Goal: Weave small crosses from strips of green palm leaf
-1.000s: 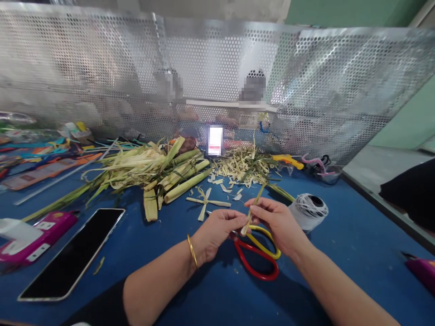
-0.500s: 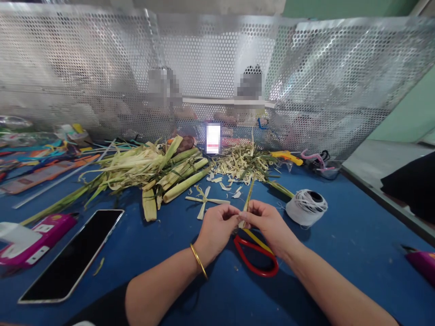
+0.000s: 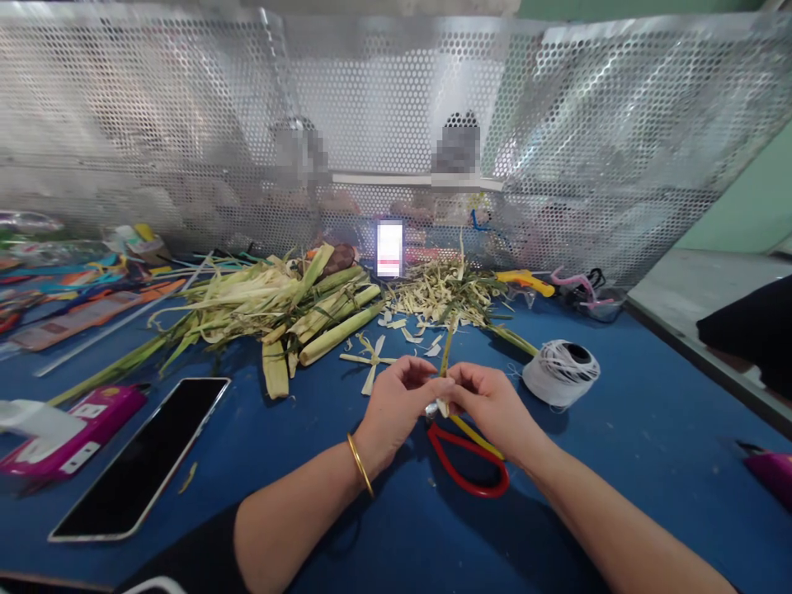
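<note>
My left hand (image 3: 397, 405) and my right hand (image 3: 491, 404) meet over the blue table, both pinched on a thin green-yellow leaf strip (image 3: 445, 360) that stands nearly upright between the fingertips. A gold bangle sits on my left wrist. Under the hands lie scissors (image 3: 470, 466) with one red and one yellow handle loop. A small woven leaf cross (image 3: 372, 360) lies just beyond my left hand.
A pile of green stalks and leaves (image 3: 272, 305) and leaf trimmings (image 3: 442, 297) lie at the back. A white thread spool (image 3: 560, 372) is at right, a phone (image 3: 143, 454) and pink box (image 3: 77, 425) at left. A perforated metal screen (image 3: 186, 132) closes the far edge, with people behind it.
Both hands have drawn closer together and shifted slightly away from me. The leaf strip has turned from tilted to nearly upright.
</note>
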`<act>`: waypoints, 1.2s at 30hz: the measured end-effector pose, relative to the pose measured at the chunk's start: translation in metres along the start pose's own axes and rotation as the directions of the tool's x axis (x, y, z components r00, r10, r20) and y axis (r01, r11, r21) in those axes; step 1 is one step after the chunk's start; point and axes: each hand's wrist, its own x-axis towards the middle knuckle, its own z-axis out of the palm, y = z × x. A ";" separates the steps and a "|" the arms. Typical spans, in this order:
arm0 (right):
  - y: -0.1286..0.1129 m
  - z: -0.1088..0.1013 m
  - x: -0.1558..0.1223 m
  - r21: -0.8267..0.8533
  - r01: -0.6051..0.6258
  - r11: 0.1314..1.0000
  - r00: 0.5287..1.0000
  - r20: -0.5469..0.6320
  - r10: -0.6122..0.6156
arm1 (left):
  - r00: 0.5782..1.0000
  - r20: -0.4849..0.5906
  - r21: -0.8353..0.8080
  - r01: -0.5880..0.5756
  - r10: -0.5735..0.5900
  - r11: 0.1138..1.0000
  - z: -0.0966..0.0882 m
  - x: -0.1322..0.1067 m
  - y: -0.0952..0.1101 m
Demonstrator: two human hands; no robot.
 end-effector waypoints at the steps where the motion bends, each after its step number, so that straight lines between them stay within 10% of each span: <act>1: 0.001 0.000 -0.001 -0.062 0.014 0.998 0.999 0.036 -0.012 | 0.999 -0.019 0.040 -0.041 0.042 0.998 -0.001 0.001 0.000; 14: 0.002 0.007 -0.002 0.091 -0.051 0.995 0.997 0.061 0.046 | 1.000 0.018 -0.019 -0.005 0.006 1.000 -0.004 0.003 0.004; 29: -0.001 0.007 -0.010 -0.423 0.212 0.881 0.971 -0.013 -0.240 | 0.996 -0.077 -0.095 0.036 -0.044 0.995 -0.002 0.005 -0.002; 36: 0.004 0.005 -0.004 -0.241 0.137 0.961 0.990 0.010 -0.139 | 0.983 -0.010 -0.256 0.176 -0.185 0.951 -0.005 0.004 0.002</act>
